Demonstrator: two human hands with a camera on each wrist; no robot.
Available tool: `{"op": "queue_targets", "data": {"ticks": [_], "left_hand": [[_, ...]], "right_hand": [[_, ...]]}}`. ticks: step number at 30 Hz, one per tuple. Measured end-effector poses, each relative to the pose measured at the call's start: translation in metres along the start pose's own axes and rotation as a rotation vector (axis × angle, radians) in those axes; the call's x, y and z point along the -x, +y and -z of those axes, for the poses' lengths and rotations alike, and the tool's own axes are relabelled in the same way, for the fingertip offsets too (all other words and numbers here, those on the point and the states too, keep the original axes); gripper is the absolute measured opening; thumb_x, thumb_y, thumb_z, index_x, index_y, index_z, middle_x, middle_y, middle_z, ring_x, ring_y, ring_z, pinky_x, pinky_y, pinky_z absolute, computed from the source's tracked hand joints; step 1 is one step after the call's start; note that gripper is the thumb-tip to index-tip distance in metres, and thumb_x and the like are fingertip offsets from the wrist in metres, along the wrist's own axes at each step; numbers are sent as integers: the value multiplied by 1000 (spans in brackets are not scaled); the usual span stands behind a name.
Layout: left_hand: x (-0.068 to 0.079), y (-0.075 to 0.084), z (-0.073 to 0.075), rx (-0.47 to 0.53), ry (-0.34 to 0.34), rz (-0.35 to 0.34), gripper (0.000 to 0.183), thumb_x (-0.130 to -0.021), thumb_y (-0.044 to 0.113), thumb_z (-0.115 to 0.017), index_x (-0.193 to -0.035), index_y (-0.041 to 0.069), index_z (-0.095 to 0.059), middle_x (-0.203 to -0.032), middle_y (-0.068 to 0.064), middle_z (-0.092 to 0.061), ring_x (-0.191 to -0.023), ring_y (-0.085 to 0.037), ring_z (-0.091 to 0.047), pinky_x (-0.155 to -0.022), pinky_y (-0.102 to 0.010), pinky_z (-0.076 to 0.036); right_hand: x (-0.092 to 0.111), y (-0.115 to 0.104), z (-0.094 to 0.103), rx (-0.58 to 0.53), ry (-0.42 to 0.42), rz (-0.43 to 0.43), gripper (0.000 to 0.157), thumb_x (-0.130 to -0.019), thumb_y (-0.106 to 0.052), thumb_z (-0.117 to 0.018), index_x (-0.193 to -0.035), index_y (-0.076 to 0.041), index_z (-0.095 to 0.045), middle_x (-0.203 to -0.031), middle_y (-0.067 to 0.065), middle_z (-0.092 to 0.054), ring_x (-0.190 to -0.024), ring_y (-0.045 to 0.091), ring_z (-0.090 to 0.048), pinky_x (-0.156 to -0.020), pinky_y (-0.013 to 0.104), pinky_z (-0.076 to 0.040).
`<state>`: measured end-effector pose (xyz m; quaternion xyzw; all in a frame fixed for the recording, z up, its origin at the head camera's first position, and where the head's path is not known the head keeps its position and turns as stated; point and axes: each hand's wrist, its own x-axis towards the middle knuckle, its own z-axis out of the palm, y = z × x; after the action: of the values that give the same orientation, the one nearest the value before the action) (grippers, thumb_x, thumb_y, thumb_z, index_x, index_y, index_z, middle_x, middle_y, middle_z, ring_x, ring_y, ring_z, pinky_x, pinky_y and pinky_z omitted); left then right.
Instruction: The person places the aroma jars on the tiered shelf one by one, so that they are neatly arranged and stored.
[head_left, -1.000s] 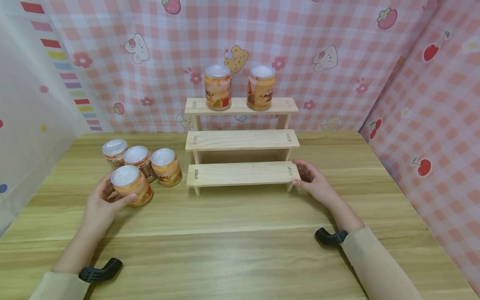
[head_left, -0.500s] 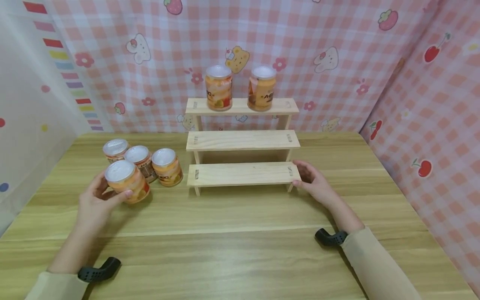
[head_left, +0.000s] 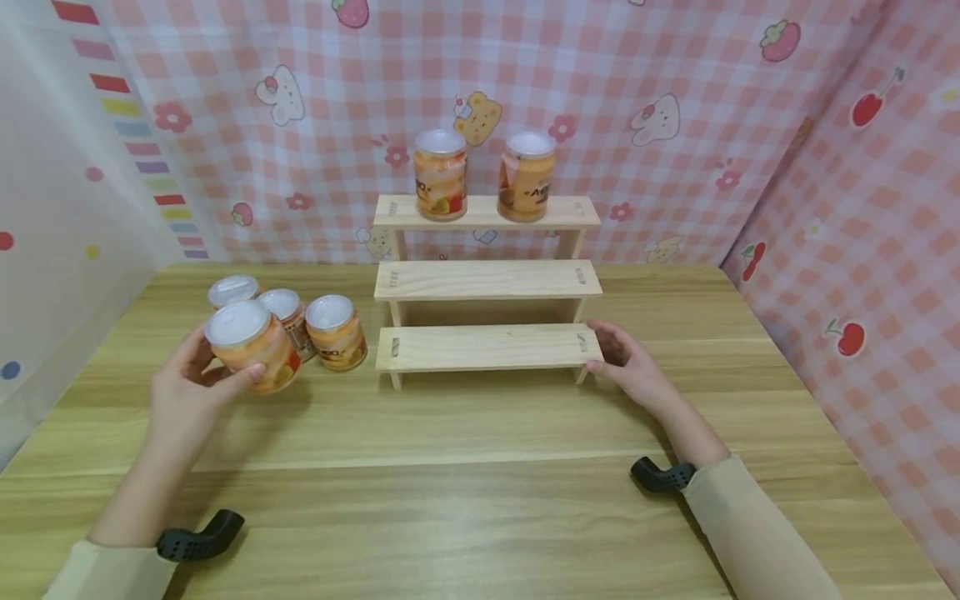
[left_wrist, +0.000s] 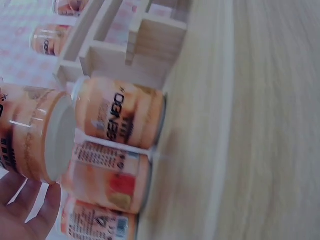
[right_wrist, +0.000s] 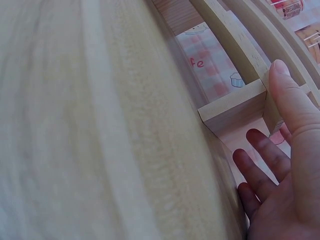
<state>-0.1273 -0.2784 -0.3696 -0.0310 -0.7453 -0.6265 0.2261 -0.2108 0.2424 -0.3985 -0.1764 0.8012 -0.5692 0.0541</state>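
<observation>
A: What are the hands doing?

B: The left hand (head_left: 183,383) is curled round the held can (head_left: 262,354), thumb on the near side. The right hand (head_left: 633,367) is at the stand's four o'clock, its thumb at the front corner of the bottom shelf (head_left: 480,346) and a finger at the back corner, so I read it as a light hold. In the right wrist view its other fingers spread loosely.

A: What has just changed?

B: The held can has gone up. A second ago its lid sat lower in the head view; now it covers more of its neighbours. The left wrist view shows its pale base, clear of the table (head_left: 480,500). The right hand hasn't shifted on the shelf.

A: And what does that mean for the work?

B: My judgement: it's at the lifting stage. That can is parted from its group but not set down, and the other hand seems to be steadying the wood.

A: What's around the held can?

B: Three cans stand close by: the rear can (head_left: 232,290) at eleven o'clock, the middle can (head_left: 300,333) between one and two, the outer can (head_left: 337,333) near three. The wooden stand (head_left: 487,279) is well apart, between two and three.

A: Anything higher up?

B: Two upright cans on its top shelf (head_left: 483,215), apart from each other: the left top can (head_left: 441,179) and the right top can (head_left: 527,183), either side of the stand's twelve. Behind hangs a checked curtain (head_left: 337,108).
</observation>
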Motion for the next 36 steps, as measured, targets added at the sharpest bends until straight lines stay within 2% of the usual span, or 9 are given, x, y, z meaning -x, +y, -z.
{"op": "queue_targets", "data": {"ticks": [8,20,27,32,36], "left_hand": [[-4,16,-17,86,-24,2,66,-76,-12,-74,-136,8,-54,-117,3,-63,-106,-12,-54,-77,-15,-47],[-20,31,-50,111,-22,5,66,-74,-8,-77,-134,10,-56,-114,4,-65,-99,-13,-56,-77,-17,-48],[-32,41,-69,89,-37,-14,65,-76,-3,-78,-135,12,-56,-118,1,-62,-107,-14,-56,-80,-19,-48],[-42,48,-86,129,-39,-25,63,-75,-1,-80,-133,11,-57,-118,-4,-62,-108,-17,-56,-79,-20,-49],[-47,52,-101,117,-44,-33,63,-76,2,-80,-133,12,-57,-119,-5,-63,-107,-18,-56,-80,-23,-50]], "right_hand": [[-8,30,5,-2,18,1,63,-89,1,-65,-144,1,-35,-130,24,-49,-111,23,-49,-92,26,-40],[-7,32,4,-15,24,24,62,-89,-1,-66,-144,0,-37,-127,23,-50,-110,23,-50,-91,25,-40],[-7,31,4,-8,25,12,62,-89,-1,-66,-144,0,-37,-128,23,-50,-110,21,-50,-92,25,-40],[-7,31,4,-3,27,11,62,-89,-2,-66,-144,-1,-37,-128,23,-50,-110,21,-50,-92,25,-39],[-7,31,4,-3,31,16,62,-88,-1,-67,-143,0,-38,-127,24,-51,-109,20,-50,-92,25,-39]]}}
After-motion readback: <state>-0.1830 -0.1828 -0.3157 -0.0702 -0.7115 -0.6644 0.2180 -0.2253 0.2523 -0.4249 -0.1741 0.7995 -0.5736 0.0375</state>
